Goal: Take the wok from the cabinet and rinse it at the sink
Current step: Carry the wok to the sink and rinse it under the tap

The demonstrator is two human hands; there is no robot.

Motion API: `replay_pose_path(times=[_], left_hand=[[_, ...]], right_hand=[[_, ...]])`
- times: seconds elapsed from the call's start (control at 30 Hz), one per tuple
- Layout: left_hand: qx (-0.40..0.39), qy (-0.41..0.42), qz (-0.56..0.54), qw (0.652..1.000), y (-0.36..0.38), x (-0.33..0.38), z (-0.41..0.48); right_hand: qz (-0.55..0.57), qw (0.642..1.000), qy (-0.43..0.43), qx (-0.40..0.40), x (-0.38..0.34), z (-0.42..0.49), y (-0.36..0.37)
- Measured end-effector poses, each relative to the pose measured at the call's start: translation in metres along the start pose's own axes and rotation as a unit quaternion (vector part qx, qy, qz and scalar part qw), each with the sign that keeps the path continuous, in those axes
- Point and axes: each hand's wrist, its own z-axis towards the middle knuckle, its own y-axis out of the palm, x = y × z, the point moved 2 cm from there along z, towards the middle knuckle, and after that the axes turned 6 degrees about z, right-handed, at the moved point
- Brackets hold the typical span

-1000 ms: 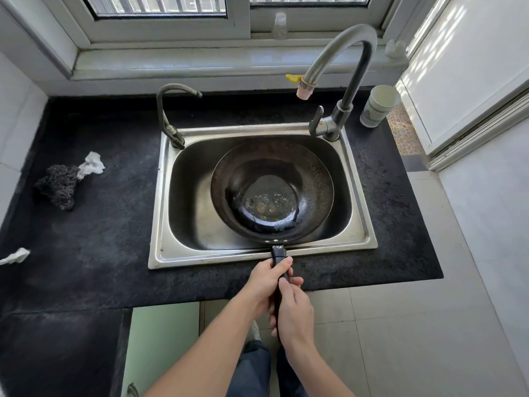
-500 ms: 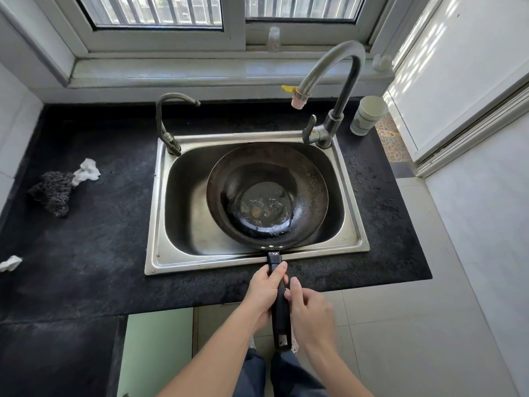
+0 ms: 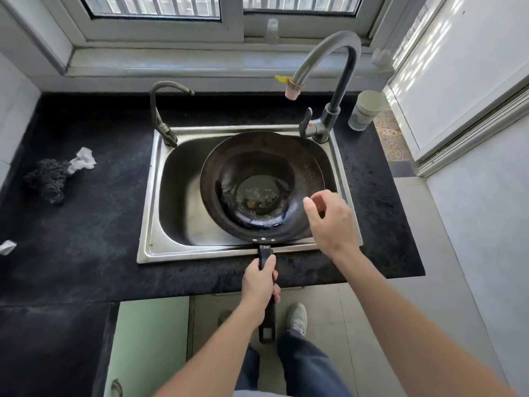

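Observation:
A dark round wok [image 3: 262, 187] with residue in its bottom sits in the steel sink [image 3: 171, 202], its long black handle sticking out over the front rim toward me. My left hand [image 3: 259, 285] grips that handle just past the counter edge. My right hand [image 3: 329, 222] hovers over the wok's right rim, fingers loosely curled and holding nothing. The tall curved faucet [image 3: 337, 70] stands at the sink's back right, its pink-tipped spout above the wok's far edge. No water is running.
A smaller tap [image 3: 163, 116] stands at the sink's back left. A paper cup [image 3: 365, 110] sits right of the faucet. A dark scrubber [image 3: 47, 179] and white cloth [image 3: 83, 161] lie on the black counter [image 3: 86, 224] at left. A green cabinet door [image 3: 146, 345] is below.
My right hand has let go of the handle and risen forward over the wok's right rim. My left hand keeps its grip. The view has shifted closer to the sink.

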Motion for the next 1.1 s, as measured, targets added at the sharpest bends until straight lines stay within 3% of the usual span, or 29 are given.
replay_pose_path(times=[0.5, 0.8, 1.1], left_hand=[[0.127, 0.003, -0.001, 0.992, 0.027, -0.001, -0.003], [0.166, 0.026, 0.060, 0.984, 0.028, -0.002, -0.001], [0.167, 0.028, 0.081, 0.982, 0.030, 0.002, -0.002]], right_hand=[[0.015, 0.989, -0.122, -0.083, 0.026, 0.117, -0.014], [0.064, 0.987, -0.120, -0.087, 0.021, 0.160, -0.019], [0.040, 0.983, -0.100, -0.149, 0.003, 0.196, -0.003]])
